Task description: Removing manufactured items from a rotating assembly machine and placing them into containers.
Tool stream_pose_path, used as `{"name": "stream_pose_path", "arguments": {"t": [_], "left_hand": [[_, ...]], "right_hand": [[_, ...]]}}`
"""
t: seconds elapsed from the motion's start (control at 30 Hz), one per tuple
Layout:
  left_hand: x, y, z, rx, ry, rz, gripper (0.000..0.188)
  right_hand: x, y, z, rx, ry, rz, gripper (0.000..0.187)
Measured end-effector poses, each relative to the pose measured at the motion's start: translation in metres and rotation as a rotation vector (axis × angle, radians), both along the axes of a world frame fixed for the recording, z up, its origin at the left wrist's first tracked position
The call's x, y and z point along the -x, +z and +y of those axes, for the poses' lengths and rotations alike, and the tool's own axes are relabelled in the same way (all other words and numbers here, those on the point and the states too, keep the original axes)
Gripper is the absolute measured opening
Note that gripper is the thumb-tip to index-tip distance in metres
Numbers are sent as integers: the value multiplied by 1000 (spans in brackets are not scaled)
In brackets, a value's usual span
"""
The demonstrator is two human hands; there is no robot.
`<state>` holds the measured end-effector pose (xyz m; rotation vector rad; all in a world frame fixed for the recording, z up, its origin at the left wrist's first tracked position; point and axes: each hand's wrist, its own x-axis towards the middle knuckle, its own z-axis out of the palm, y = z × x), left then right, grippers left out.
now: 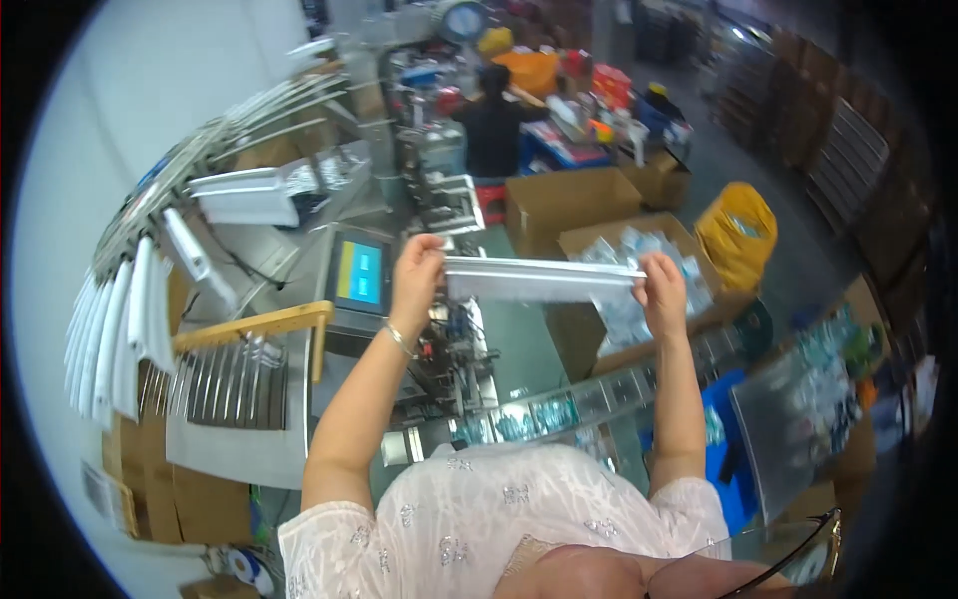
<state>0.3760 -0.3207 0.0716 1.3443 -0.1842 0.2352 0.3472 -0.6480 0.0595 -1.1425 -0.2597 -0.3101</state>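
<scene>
A long, pale strip (544, 279) with a shiny ridged upper edge is stretched level in front of me, raised above the machine. Its left end is pinched in my left hand (419, 268), fingers closed. At the other end my right hand (663, 292) grips it between thumb and fingers. The strip's lower part looks whitish and somewhat see-through; its exact kind is unclear. Beneath my arms runs a conveyor (594, 399) divided into compartments, several of them holding teal-and-clear packets (514, 421).
Left stand a lit touch screen (361, 272), a yellow bar (254, 326) and several hanging white troughs (150, 309). Ahead is a cardboard box (589, 240) of clear plastic pieces, beside a yellow sack (736, 238). A person (491, 130) sits farther back. A blue bin (733, 469) is at right.
</scene>
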Motion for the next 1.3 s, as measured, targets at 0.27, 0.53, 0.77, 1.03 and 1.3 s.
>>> {"name": "stream_pose_path", "arguments": {"t": [0.27, 0.53, 0.77, 1.03, 1.3], "left_hand": [[-32, 39, 27, -356, 528, -455, 10], [-63, 120, 46, -635, 1182, -725, 27], [-62, 129, 83, -802, 1318, -650, 31], [20, 104, -1, -1129, 880, -965, 40], [163, 65, 41, -1132, 464, -1194, 34]], "right_hand": [[-43, 34, 38, -131, 283, -106, 24], [-104, 99, 104, -307, 346, -229, 24], [-136, 120, 136, -365, 526, -286, 27], [-130, 152, 212, 63, 292, -355, 23], [-135, 142, 309, -44, 265, -284, 27]]}}
